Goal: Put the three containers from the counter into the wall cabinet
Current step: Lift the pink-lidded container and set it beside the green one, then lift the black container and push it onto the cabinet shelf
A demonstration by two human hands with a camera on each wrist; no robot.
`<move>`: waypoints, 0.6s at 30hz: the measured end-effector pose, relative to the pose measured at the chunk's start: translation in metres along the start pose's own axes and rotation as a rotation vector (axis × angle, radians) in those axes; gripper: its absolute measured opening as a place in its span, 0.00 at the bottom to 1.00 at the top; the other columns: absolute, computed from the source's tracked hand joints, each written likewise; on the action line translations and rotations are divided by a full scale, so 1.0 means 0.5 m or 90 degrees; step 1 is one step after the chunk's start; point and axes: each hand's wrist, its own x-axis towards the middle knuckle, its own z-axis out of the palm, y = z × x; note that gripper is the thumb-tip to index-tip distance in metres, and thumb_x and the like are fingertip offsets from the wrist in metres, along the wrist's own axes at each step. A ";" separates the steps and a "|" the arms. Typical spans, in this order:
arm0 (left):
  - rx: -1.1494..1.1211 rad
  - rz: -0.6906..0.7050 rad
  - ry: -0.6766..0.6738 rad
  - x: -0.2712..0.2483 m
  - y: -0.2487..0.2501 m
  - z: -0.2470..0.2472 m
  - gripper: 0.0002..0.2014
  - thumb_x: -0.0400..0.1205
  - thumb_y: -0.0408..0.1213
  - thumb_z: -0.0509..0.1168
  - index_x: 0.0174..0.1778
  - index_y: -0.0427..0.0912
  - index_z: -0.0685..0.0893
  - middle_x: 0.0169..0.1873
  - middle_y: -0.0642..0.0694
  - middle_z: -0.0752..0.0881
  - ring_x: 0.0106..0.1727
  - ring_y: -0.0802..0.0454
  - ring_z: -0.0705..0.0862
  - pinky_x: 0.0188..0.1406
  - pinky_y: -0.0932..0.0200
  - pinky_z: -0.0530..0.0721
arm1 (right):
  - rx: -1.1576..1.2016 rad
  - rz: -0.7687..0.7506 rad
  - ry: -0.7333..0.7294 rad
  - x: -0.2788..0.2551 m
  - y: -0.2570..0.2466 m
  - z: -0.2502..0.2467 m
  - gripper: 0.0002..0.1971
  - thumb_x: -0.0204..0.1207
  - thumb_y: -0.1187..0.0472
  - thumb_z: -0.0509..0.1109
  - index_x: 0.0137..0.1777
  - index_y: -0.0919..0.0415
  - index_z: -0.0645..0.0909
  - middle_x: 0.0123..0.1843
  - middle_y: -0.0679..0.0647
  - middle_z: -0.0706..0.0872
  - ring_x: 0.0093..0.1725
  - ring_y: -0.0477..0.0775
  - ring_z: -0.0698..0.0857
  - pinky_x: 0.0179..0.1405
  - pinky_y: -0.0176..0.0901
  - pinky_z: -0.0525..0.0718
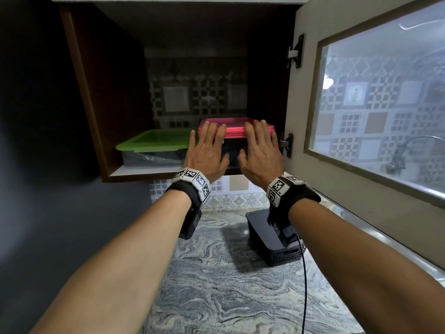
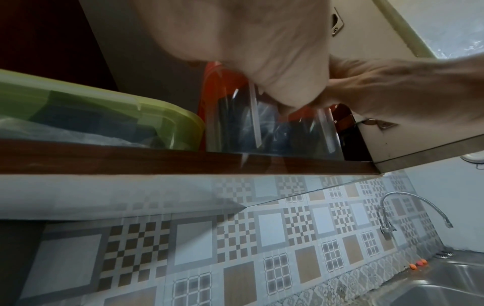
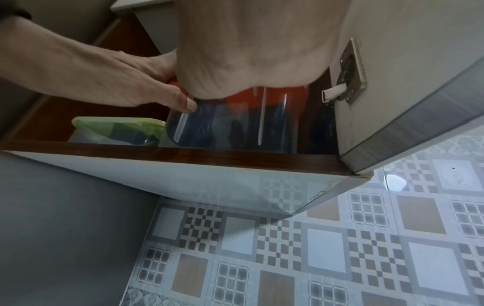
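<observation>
My left hand (image 1: 206, 150) and right hand (image 1: 261, 150) lie flat, fingers straight, against the near face of the pink-lidded container (image 1: 234, 128), clamped on nothing. It stands on the cabinet shelf (image 1: 134, 171), close to the near edge at the right. The green-lidded container (image 1: 149, 143) sits just beside it on the left. The open door (image 1: 337, 92) hangs right. A black basket (image 1: 272, 239) stands on the counter (image 1: 216, 285) below.

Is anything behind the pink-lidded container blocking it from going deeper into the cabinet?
Nothing visible. Both the left hand and right hand press flat on the clear pink-lidded container; the shelf behind looks bare to the tiled back wall. The clear green-lidded container sits beside it, to its left.
</observation>
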 end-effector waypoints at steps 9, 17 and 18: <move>-0.095 -0.058 0.080 -0.061 0.036 0.017 0.38 0.77 0.43 0.59 0.82 0.40 0.52 0.84 0.36 0.57 0.85 0.38 0.54 0.83 0.35 0.51 | 0.087 -0.023 0.038 -0.092 0.007 0.003 0.36 0.74 0.61 0.63 0.84 0.65 0.60 0.86 0.67 0.62 0.84 0.66 0.63 0.82 0.65 0.64; -0.254 -0.178 0.056 -0.257 0.114 0.190 0.27 0.74 0.39 0.60 0.71 0.41 0.71 0.67 0.38 0.77 0.68 0.38 0.76 0.68 0.37 0.75 | 0.093 0.091 -0.118 -0.350 0.120 0.114 0.24 0.76 0.55 0.57 0.70 0.63 0.76 0.79 0.67 0.73 0.72 0.73 0.77 0.70 0.64 0.75; -0.270 -0.196 0.033 -0.271 0.123 0.217 0.27 0.74 0.39 0.60 0.71 0.41 0.71 0.66 0.39 0.78 0.67 0.38 0.77 0.66 0.37 0.76 | 0.091 0.123 -0.148 -0.370 0.136 0.131 0.25 0.76 0.55 0.57 0.70 0.63 0.77 0.79 0.67 0.73 0.73 0.73 0.76 0.71 0.64 0.74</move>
